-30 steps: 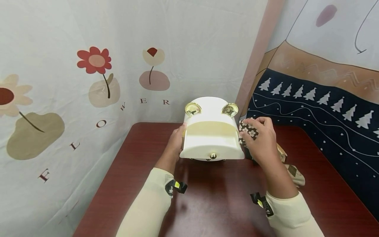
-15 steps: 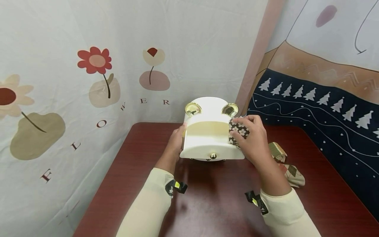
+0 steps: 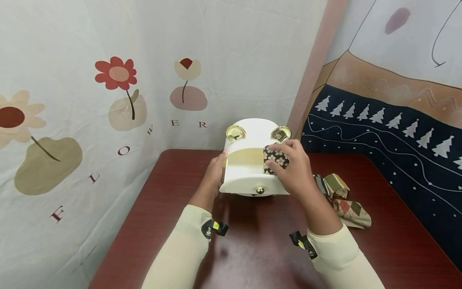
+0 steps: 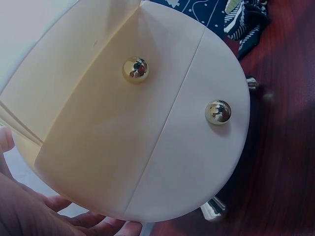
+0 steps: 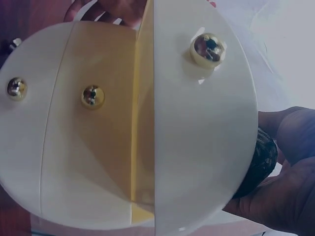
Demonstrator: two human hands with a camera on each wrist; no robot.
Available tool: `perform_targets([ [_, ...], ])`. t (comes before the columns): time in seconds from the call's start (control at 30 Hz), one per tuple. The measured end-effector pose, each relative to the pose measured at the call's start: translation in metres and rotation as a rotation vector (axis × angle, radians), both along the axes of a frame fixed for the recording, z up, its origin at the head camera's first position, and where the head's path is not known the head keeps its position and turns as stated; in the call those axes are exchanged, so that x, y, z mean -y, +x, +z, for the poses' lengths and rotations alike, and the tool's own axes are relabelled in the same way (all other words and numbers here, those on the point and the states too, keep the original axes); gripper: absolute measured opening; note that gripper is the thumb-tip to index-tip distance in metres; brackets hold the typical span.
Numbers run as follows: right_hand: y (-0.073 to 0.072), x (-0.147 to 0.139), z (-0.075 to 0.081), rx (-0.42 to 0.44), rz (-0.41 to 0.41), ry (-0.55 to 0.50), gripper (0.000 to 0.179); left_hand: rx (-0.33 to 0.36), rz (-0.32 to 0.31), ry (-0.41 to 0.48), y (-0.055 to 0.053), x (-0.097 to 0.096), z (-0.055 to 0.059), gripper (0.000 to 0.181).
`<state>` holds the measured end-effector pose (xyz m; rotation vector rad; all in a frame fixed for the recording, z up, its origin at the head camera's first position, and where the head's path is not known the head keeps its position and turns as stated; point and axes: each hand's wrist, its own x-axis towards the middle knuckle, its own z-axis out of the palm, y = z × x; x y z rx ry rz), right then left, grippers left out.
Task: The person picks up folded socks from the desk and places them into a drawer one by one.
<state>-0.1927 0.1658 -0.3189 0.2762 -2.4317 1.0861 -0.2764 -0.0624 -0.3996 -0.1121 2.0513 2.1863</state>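
Observation:
A white rounded miniature chest (image 3: 258,130) with gold knobs stands on the table, its top drawer (image 3: 245,182) pulled out. Over that drawer's right half, my right hand (image 3: 297,170) pinches a folded dark sock with white flowers (image 3: 273,159) between thumb and fingers. In the right wrist view, the drawer front hides much of the sock (image 5: 260,160) and part of the hand (image 5: 295,162). My left hand (image 3: 213,174) rests against the chest's left side. Its fingers (image 4: 93,221) lie along the curved side in the left wrist view, their tips partly hidden.
Right of the chest lie more folded socks: a dark striped one (image 3: 320,185), a green and tan one (image 3: 337,186) and an argyle one (image 3: 353,212). The reddish-brown table (image 3: 162,224) meets printed curtains (image 3: 245,60) behind and to the right.
My right hand has moved left with the floral sock, from beside the chest to over the open drawer. The socks behind that arm show more now. My left hand stays put.

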Motion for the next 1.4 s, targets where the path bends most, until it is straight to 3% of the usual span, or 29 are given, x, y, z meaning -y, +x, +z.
perform_targets([
  [0.4,-0.008,0.018,0.004,0.026,0.061,-0.002,0.032,-0.011,-0.017,0.014,-0.001,0.000,-0.001,0.052],
  [0.57,-0.012,0.027,0.008,0.083,0.076,0.019,0.032,0.005,-0.007,-0.002,0.000,0.000,0.000,0.052],
  [0.83,-0.017,0.041,0.016,0.188,0.081,0.133,0.031,-0.016,-0.009,-0.012,-0.001,0.000,0.000,0.052],
  [1.1,-0.020,0.058,0.021,0.277,0.087,0.190,0.030,-0.017,-0.006,0.035,-0.003,-0.001,0.000,0.049],
  [1.4,-0.022,0.071,0.021,0.271,0.088,0.291,0.031,-0.007,-0.001,0.013,-0.004,-0.001,0.000,0.053],
])
